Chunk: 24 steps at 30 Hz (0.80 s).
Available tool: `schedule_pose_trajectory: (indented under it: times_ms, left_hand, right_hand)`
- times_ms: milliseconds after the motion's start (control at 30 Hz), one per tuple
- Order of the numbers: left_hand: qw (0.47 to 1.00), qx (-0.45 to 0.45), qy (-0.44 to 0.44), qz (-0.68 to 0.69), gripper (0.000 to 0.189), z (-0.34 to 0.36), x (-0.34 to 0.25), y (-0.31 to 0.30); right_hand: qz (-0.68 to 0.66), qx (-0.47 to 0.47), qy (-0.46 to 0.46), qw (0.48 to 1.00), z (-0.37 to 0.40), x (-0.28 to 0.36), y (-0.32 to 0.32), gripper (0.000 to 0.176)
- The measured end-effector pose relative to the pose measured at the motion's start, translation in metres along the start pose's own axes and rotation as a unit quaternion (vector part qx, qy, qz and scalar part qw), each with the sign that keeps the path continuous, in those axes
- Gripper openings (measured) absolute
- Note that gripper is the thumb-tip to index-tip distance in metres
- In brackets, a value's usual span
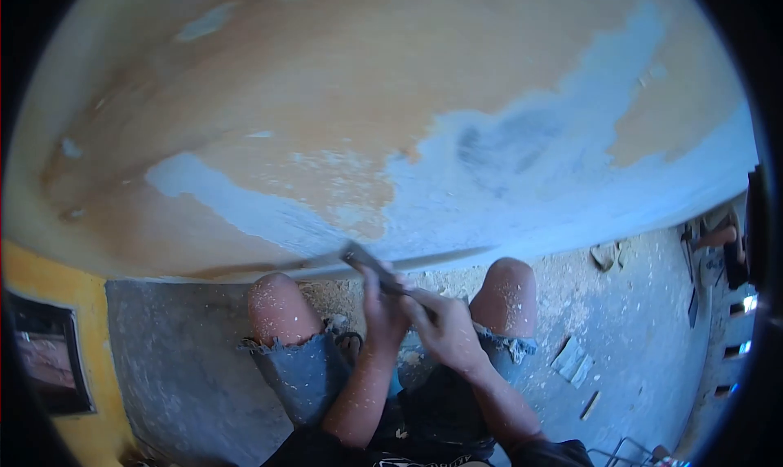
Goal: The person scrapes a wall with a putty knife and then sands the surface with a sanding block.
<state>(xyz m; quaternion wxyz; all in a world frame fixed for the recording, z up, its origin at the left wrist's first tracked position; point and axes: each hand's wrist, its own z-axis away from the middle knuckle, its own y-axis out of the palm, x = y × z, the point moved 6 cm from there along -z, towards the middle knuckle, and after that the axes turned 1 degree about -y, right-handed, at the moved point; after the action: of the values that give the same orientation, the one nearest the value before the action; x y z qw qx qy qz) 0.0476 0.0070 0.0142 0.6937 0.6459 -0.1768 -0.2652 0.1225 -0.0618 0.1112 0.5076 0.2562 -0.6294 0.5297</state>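
Note:
Both my hands are closed around a dark, flat-bladed scraper (pixel 371 265), its blade slanting up and left to the foot of the wall (pixel 302 75). Nearer the blade is my left hand (pixel 383 310), while my right hand (pixel 447 330) wraps the handle end just behind it. Tan paint covers much of the wall. Around the blade a pale scraped patch (pixel 424 210) runs left and up to the right, with ragged paint edges and a grey smudge on it. Paint flakes speckle my forearms and knees.
Chips and dust (pixel 563 292) lie along the wall base on the grey floor (pixel 196 361). To the right are a crumpled pale sheet (pixel 573 361) and a small stick (pixel 590 405). Another person's leg (pixel 718 237) shows at far right; a yellow wall (pixel 90 296) stands left.

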Motion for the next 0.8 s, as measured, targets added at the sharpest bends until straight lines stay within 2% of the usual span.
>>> schedule_pose_trajectory:
  times_ms: [33,67,133,200,267,300,367,467,533,600,667,700,733,767,800]
  left_hand:
    - [0.999,0.020,0.028,0.027,0.036,-0.001,-0.014,0.015]
    - [0.996,0.041,0.060,0.051,0.036,0.001,-0.028,0.028]
    - [0.997,0.030,0.065,0.032,0.036,0.004,-0.035,0.022]
    - [0.999,0.006,-0.005,-0.035,0.036,0.010,-0.009,-0.005]
    - [0.991,-0.101,-0.035,-0.082,0.033,0.014,0.020,-0.010]
    - [0.991,-0.102,-0.049,-0.073,0.034,0.010,0.031,-0.021]
    - [0.989,-0.105,-0.068,-0.073,0.038,0.006,0.039,-0.032]
    - [0.989,-0.116,-0.035,-0.088,0.039,0.000,0.029,-0.036]
    - [0.988,-0.107,-0.030,-0.112,0.039,-0.001,0.028,-0.031]
    - [0.992,-0.098,-0.047,-0.071,0.040,0.000,0.030,-0.034]
    - [0.991,-0.077,-0.050,-0.102,0.036,-0.004,0.021,-0.016]
    - [0.995,-0.064,-0.008,-0.079,0.037,-0.008,0.010,-0.007]
    - [0.996,-0.053,0.035,-0.058,0.039,-0.004,0.001,0.000]
    - [0.996,-0.057,0.026,-0.067,0.039,0.004,-0.001,0.006]
    - [0.996,-0.022,0.038,-0.077,0.032,0.007,-0.007,0.019]
  right_hand:
    - [0.014,0.052,-0.008,0.999,-0.006,0.021,0.002,0.026]
    - [-0.001,0.048,-0.004,0.999,-0.001,0.019,0.004,0.026]
    - [-0.005,0.054,-0.025,0.998,-0.004,0.021,0.012,0.027]
    - [-0.019,0.041,-0.032,0.998,0.011,0.000,0.006,0.029]
    - [-0.022,-0.007,0.028,0.999,0.019,-0.027,-0.010,0.030]
    - [-0.023,0.000,0.027,0.999,0.020,-0.038,-0.010,0.030]
    - [-0.052,-0.068,-0.026,0.996,0.021,-0.047,-0.014,0.030]
    - [-0.034,-0.023,0.019,0.999,0.013,-0.046,-0.009,0.030]
    - [-0.028,-0.032,0.021,0.999,0.013,-0.046,-0.008,0.030]
    - [-0.022,-0.045,0.032,0.998,0.012,-0.045,-0.011,0.030]
    - [-0.023,-0.002,0.062,0.998,0.005,-0.037,-0.008,0.028]
    - [-0.027,-0.010,0.072,0.997,-0.001,-0.027,-0.009,0.028]
    - [-0.015,0.019,0.041,0.999,-0.007,-0.010,-0.005,0.028]
    - [-0.005,0.047,0.008,0.999,-0.006,0.001,-0.001,0.027]
    - [-0.013,0.042,0.007,0.999,0.001,-0.003,0.002,0.027]
